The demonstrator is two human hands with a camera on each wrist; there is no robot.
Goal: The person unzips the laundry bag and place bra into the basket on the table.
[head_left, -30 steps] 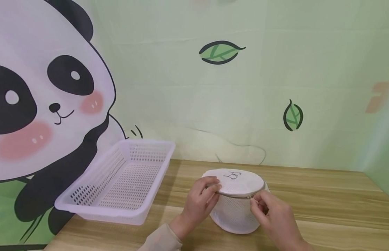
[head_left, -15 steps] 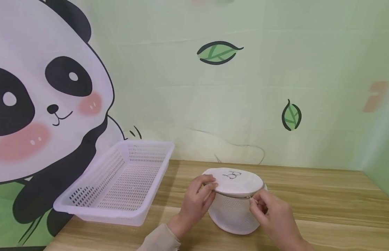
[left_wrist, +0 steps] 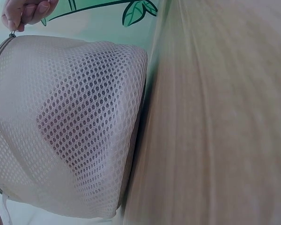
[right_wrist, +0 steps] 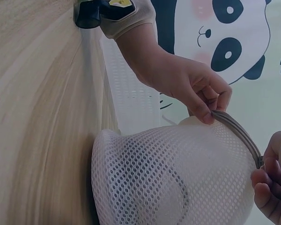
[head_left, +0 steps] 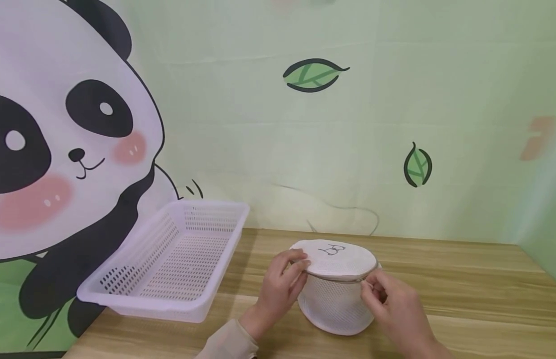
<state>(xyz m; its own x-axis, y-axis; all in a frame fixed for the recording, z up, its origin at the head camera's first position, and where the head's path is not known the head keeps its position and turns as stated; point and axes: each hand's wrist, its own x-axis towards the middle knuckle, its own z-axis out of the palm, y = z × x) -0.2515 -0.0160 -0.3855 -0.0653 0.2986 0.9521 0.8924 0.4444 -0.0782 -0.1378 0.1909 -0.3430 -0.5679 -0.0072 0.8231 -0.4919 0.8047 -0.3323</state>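
R hand (head_left: 396, 306) pinches zip pull (right_wrist: 261, 162) at front of wht mesh laundry bag (head_left: 333, 306); L hand (head_left: 281, 281) pinches zip edge (right_wrist: 239, 129), L side. Bag upright on wood-grain table (head_left: 479, 291), w/ perforated plastic basket (head_left: 161, 311) to its L.

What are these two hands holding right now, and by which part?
A white mesh bag: the left hand pinches its top edge at the zipper, and the right hand pinches the zipper pull.
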